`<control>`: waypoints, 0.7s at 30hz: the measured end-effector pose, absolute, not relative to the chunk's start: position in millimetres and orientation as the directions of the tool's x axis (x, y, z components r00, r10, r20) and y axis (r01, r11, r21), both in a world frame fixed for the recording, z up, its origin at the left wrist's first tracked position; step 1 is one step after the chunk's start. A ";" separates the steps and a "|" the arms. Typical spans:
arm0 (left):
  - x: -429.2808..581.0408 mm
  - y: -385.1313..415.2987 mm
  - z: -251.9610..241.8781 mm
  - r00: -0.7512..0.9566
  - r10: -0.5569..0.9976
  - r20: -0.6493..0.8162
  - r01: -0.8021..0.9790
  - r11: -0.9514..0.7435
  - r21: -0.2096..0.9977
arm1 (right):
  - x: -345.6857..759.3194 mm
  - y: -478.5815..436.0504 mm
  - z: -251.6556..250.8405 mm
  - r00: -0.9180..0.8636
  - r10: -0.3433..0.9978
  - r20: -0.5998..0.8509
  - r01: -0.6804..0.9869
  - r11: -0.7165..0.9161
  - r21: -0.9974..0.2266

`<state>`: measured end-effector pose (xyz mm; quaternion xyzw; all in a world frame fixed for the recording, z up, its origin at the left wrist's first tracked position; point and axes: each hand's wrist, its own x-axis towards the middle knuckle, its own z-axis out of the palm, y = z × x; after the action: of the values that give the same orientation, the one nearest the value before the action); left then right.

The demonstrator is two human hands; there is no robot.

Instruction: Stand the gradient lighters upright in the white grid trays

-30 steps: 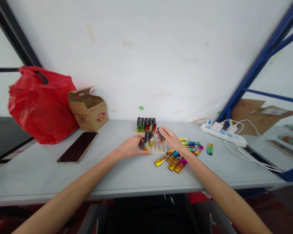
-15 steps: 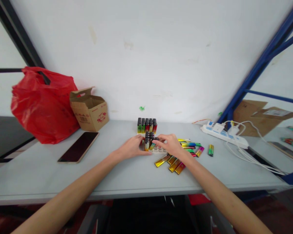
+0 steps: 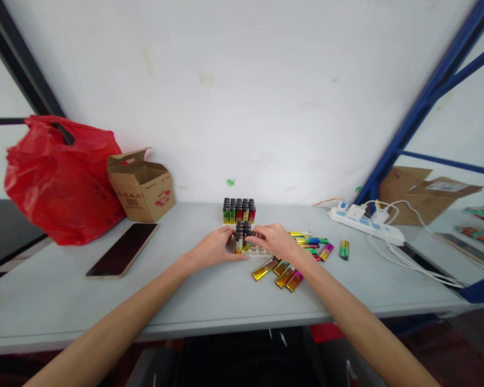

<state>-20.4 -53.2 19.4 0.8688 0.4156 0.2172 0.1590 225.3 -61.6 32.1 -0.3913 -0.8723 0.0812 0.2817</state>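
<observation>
A small white tray with round holes [image 3: 260,251] rests on the table, and several lighters [image 3: 239,237] with black tops stand upright in its left end. My left hand [image 3: 215,247] wraps round that end, thumb along the front edge and fingers behind. My right hand [image 3: 275,240] is closed on a lighter [image 3: 250,235] by its black top, just right of the standing ones; its lower end is in the tray's holes or right above them, I cannot tell which. Loose shiny lighters [image 3: 285,276] lie beside and beneath my right forearm.
Behind the tray stands a full block of lighters [image 3: 239,211]. One green lighter [image 3: 344,250] lies apart, near a white power strip [image 3: 365,224] with cables. To the left are a phone [image 3: 123,250], an open cardboard box [image 3: 142,185] and a red plastic bag [image 3: 62,180].
The lighter in my right hand has gone from tilted to more upright and lower, closer to the standing ones. My left hand keeps its place at the tray. The whole view has shifted slightly.
</observation>
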 end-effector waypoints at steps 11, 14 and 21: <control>-20.9 -55.3 24.3 0.571 0.793 0.214 0.669 -0.600 0.439 | 265.2 -65.1 56.2 -0.363 0.847 0.388 0.787 0.502 -0.360; -20.3 -56.3 26.0 0.557 0.808 0.192 0.707 -0.582 0.401 | 317.9 -61.2 66.4 -0.308 0.857 0.414 0.805 0.467 -0.367; -20.2 -54.7 24.4 0.543 0.813 0.207 0.700 -0.575 0.424 | 413.3 -85.7 62.6 -0.385 0.906 0.174 0.823 0.422 -0.380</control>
<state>-20.2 -54.7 24.4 0.8661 0.4367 0.1938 0.1469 413.3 -85.7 62.6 -0.5248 -0.8239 0.1163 0.1796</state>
